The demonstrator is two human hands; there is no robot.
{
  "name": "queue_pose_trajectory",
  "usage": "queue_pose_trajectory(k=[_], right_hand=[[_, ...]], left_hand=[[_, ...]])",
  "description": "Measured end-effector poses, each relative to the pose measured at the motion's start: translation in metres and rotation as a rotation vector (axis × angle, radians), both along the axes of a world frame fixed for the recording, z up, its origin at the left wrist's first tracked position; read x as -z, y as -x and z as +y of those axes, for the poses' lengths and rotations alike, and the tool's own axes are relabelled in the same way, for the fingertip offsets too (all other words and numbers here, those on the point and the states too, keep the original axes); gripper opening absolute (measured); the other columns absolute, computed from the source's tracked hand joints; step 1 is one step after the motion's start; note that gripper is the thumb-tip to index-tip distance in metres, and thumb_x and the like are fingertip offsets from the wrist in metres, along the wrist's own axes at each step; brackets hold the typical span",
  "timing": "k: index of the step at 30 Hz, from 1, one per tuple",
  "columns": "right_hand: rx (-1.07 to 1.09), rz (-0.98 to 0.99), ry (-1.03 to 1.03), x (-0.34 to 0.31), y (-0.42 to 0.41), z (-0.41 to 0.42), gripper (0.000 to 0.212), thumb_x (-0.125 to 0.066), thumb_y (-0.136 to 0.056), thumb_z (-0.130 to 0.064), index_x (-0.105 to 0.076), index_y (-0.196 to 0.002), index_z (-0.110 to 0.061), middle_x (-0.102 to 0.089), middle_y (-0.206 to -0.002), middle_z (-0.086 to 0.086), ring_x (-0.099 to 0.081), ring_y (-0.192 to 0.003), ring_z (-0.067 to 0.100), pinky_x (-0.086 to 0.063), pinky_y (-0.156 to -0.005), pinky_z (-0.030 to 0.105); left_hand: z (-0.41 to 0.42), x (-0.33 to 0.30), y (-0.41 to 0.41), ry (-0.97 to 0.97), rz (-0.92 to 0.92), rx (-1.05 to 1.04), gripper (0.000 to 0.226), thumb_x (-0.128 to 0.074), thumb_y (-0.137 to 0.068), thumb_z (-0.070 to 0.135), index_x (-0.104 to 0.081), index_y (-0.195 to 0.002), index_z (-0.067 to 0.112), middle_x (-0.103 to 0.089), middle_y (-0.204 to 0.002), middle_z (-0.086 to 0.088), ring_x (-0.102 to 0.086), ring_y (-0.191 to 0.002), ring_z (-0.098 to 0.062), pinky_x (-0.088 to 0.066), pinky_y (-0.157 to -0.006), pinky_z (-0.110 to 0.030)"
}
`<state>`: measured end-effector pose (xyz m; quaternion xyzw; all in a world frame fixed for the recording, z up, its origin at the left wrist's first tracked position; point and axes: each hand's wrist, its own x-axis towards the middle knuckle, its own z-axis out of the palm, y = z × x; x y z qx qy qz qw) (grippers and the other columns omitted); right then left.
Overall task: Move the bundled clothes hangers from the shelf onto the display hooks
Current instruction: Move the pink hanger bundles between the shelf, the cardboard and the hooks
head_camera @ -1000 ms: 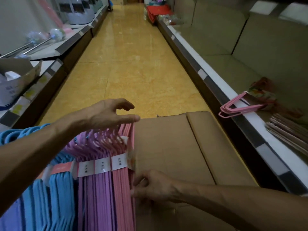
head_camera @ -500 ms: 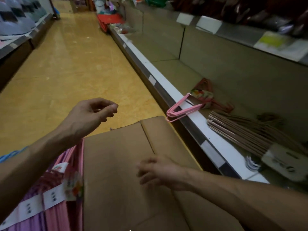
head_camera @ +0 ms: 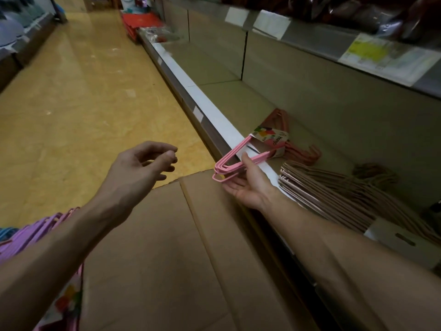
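shelf [head_camera: 307,111] | pink hanger bundle [head_camera: 274,149] overhanging front edge | beige hanger bundle [head_camera: 346,199] beside it

The left hand [head_camera: 140,166] hovers with its forearm stretched forward, fingers loosely curled toward the thumb and holding nothing, while the right hand [head_camera: 248,185] reaches out palm up, fingers extended, thumb raised, its arm nearly straight.

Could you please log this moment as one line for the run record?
right hand: open, palm up under pink hanger bundle overhanging shelf edge | left hand: empty, over cardboard box | no grip
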<state>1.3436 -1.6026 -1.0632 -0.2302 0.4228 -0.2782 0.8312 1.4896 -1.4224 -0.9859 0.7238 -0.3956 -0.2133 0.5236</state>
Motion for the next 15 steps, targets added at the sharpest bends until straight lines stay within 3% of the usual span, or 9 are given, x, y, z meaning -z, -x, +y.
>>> queue_pose_trajectory(k=[5,7,10,13,15], right_hand=[[0.061,-0.038,0.006,-0.002,-0.016,-0.01,0.035,-0.066,-0.094,-0.031,-0.063,-0.108,0.0,-0.07,-0.111,0.026,-0.071,-0.1,0.038,-0.056,-0.088,0.055],[0.091,0.014,0.034,-0.003,-0.024,-0.008,0.028,-0.064,-0.096,-0.027,-0.064,-0.105,-0.001,-0.072,-0.105,0.022,-0.073,-0.094,0.033,-0.058,-0.083,0.05],[0.124,0.061,0.053,-0.003,-0.033,-0.007,0.025,-0.061,-0.097,-0.028,-0.06,-0.105,-0.004,-0.069,-0.086,0.017,-0.069,-0.07,0.025,-0.055,-0.069,0.038],[0.185,0.084,0.059,-0.006,-0.034,-0.011,0.031,-0.06,-0.097,-0.034,-0.057,-0.112,-0.006,-0.067,-0.083,0.015,-0.062,-0.054,0.019,-0.049,-0.05,0.027],[0.197,0.081,0.073,-0.007,-0.028,-0.01,0.029,-0.056,-0.1,-0.032,-0.057,-0.112,-0.006,-0.067,-0.084,0.016,-0.061,-0.053,0.018,-0.047,-0.048,0.027]], left_hand=[[-0.005,0.007,0.006,-0.043,0.021,0.001,0.016,-0.059,-0.096,0.028,-0.069,-0.109,0.028,-0.071,-0.102,0.008,-0.069,-0.09,-0.003,-0.052,-0.074,-0.022],[-0.007,0.009,0.007,-0.069,0.028,0.006,0.015,-0.06,-0.096,0.028,-0.068,-0.109,0.028,-0.07,-0.104,0.008,-0.069,-0.091,-0.006,-0.053,-0.075,-0.023],[-0.006,0.01,0.008,-0.105,0.026,0.015,0.018,-0.059,-0.096,0.027,-0.067,-0.111,0.026,-0.068,-0.108,0.006,-0.068,-0.095,-0.01,-0.055,-0.079,-0.028],[-0.006,0.009,0.008,-0.106,0.025,0.019,0.018,-0.059,-0.096,0.027,-0.067,-0.112,0.025,-0.068,-0.109,0.006,-0.068,-0.095,-0.009,-0.056,-0.078,-0.029],[-0.005,0.008,0.007,-0.112,0.015,0.022,0.019,-0.059,-0.096,0.027,-0.067,-0.113,0.025,-0.068,-0.108,0.007,-0.068,-0.094,-0.008,-0.055,-0.076,-0.027]])
